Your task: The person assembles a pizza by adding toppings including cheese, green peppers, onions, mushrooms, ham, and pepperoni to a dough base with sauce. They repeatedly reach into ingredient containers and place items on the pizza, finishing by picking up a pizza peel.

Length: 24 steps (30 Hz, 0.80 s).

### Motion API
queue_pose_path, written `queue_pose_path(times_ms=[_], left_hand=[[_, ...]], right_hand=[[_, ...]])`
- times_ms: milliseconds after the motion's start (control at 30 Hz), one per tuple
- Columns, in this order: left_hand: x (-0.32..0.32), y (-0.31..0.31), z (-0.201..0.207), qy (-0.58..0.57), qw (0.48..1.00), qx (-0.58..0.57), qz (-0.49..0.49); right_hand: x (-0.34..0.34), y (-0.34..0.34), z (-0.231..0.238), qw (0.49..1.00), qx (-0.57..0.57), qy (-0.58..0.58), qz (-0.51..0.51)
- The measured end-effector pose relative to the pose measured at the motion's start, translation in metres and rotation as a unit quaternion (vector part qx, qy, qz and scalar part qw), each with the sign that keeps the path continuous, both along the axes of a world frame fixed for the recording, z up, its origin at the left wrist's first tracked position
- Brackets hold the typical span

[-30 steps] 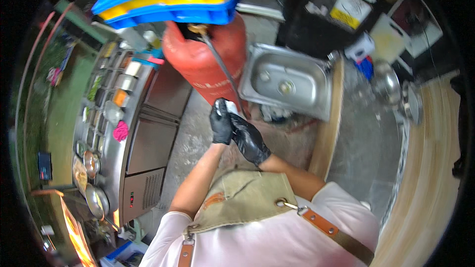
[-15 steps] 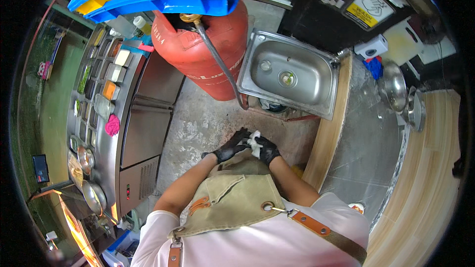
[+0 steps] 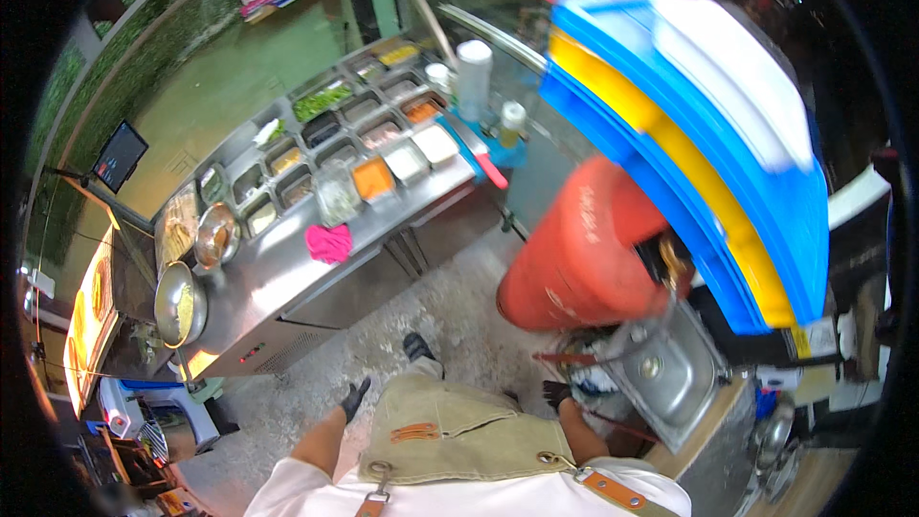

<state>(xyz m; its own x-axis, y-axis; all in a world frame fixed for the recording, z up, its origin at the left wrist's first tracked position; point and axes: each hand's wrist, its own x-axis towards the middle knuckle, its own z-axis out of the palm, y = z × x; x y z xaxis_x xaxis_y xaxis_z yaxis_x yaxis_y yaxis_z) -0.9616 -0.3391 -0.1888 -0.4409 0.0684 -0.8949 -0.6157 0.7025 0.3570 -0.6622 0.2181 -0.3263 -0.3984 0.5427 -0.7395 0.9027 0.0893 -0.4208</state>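
Observation:
My left hand, in a black glove, hangs beside my apron over the concrete floor. Its fingers are stretched out and nothing is in it. On the other side, my right hand, also black-gloved, is low beside the space under the sink. Its fingers look apart, and I see nothing held in them. Whitish and dark items lie under the sink close to that hand, too blurred to name. A khaki apron covers my front.
A steel prep counter with several food pans runs along the left, with a pink cloth and a pan. A red gas cylinder stands ahead right, below stacked blue and yellow crates. A pink-handled knife lies at the counter's far end.
My view has swung left toward the counter. My hands, together on a crumpled white piece before, are now apart at my sides. The white piece no longer shows in either hand.

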Motion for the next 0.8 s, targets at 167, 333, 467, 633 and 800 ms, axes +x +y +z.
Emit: queue_pose_path(times_ms=[167, 333, 467, 633, 800], left_hand=[[-0.018, -0.068, -0.063, -0.043, 0.999, 0.010, -0.013], [-0.043, -0.078, -0.087, 0.072, 0.993, 0.034, -0.084], [-0.078, -0.054, -0.073, -0.010, 0.941, 0.104, 0.323], [-0.093, -0.019, -0.032, 0.056, 0.860, 0.116, 0.494], [-0.053, 0.025, 0.015, 0.007, 0.817, 0.047, 0.575]], right_hand=[[-0.242, -0.064, 0.032, 0.956, 0.016, 0.282, 0.081], [-0.516, -0.046, 0.189, 0.915, 0.144, 0.336, 0.171], [-0.706, -0.016, 0.282, 0.876, 0.201, 0.413, 0.145], [-0.927, 0.062, 0.296, 0.868, 0.345, 0.352, 0.065], [-1.061, 0.130, 0.267, 0.865, 0.408, 0.290, 0.028]])
